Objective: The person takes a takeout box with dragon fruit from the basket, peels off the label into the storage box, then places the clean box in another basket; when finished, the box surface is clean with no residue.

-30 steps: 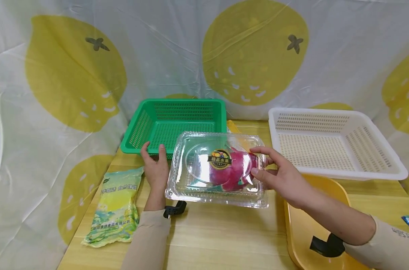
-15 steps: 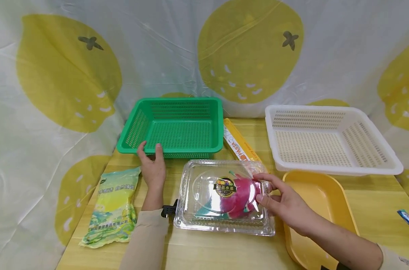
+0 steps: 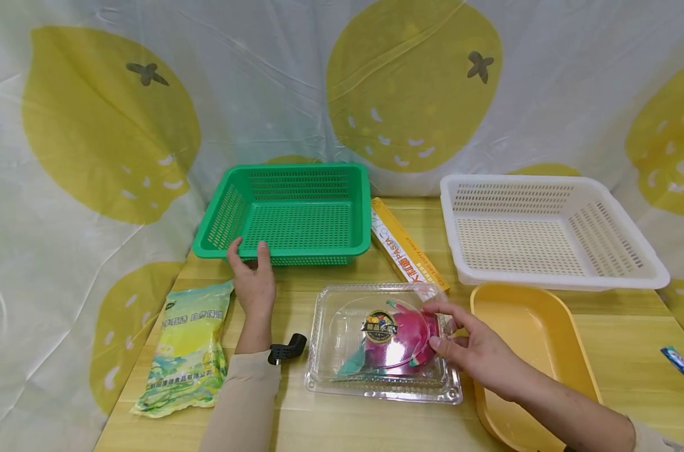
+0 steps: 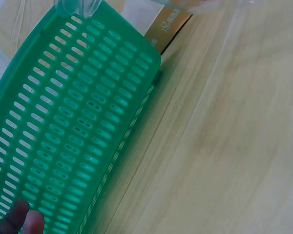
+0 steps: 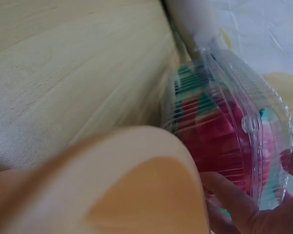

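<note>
My right hand (image 3: 480, 351) grips the right edge of a clear plastic fruit box (image 3: 333, 336) with a gold-and-black label on its lid. Inside lies a pink dragon fruit (image 3: 395, 345) with green tips, at the box's right side. In the right wrist view, fingers hold the side of the box (image 5: 254, 146) near its rim. At the front of a green slotted basket (image 3: 302, 226), my left hand (image 3: 253, 285) has thumb and finger spread, fingertips right at the rim. The left wrist view shows two fingertips (image 4: 33, 222) against the basket's slotted wall.
A white basket (image 3: 551, 282) stands at the back right, and a yellow-orange tub (image 3: 536, 333) in front of it. A pasta box (image 3: 404, 248) lies behind the fruit box. A green-yellow food bag (image 3: 186, 348) is at left, a small blue packet (image 3: 678, 361) far right.
My right hand has brought the fruit box down and slightly right, toward the tabletop, uncovering the pasta box and the green basket's front. My left hand has stayed at the basket rim.
</note>
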{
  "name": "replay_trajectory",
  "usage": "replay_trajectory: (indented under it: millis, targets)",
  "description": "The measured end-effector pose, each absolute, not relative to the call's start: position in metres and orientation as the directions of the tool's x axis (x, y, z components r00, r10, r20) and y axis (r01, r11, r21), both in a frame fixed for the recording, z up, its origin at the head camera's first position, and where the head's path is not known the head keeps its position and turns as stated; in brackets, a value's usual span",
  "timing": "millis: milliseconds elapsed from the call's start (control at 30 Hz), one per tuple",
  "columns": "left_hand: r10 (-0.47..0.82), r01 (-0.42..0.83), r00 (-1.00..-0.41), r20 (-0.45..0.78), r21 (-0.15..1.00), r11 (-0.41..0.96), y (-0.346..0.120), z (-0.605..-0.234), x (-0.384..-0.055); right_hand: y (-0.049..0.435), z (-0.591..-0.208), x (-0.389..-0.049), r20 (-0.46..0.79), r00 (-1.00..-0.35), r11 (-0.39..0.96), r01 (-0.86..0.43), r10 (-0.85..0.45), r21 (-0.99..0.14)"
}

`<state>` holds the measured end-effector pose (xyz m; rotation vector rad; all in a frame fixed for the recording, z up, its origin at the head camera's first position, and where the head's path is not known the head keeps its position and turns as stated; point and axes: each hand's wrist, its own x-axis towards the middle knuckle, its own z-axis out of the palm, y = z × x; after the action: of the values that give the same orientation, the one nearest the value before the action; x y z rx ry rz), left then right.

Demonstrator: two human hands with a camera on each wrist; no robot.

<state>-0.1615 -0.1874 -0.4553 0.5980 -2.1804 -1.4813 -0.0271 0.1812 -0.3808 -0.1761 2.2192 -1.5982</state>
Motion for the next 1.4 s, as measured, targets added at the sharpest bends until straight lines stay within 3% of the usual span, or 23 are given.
replay_trajectory:
  millis: [367,767,933,1133,1400]
  targets:
    - [-0.585,-0.128,-0.804,0.105,0.931,0.343,-0.187,-0.455,-0.160,0.190,-0.385,-0.028,-0.348,-0.876,0.497,0.150,-0.335,-0.855]
    - [-0.558,-0.149,-0.828,0.061,0.935,0.323,-0.192,-0.450,-0.154,0.195,-0.380,-0.026,-0.360,-0.849,0.572,0.085,-0.387,-0.816]
    - [-0.541,-0.184,-0.840,0.043,0.915,0.359,-0.194,-0.443,-0.149,0.195,-0.374,-0.026,-0.290,-0.880,0.614,-0.002,-0.376,-0.790]
    - [-0.474,-0.285,-0.881,-0.014,0.814,0.507,-0.196,-0.426,-0.134,0.193,-0.365,-0.026,-0.114,-0.931,0.703,-0.178,-0.348,-0.689]
    - [-0.219,-0.139,-0.976,-0.005,0.787,0.601,-0.186,-0.393,-0.107,0.189,-0.357,-0.040,0.059,-0.952,0.767,-0.277,-0.300,-0.579]
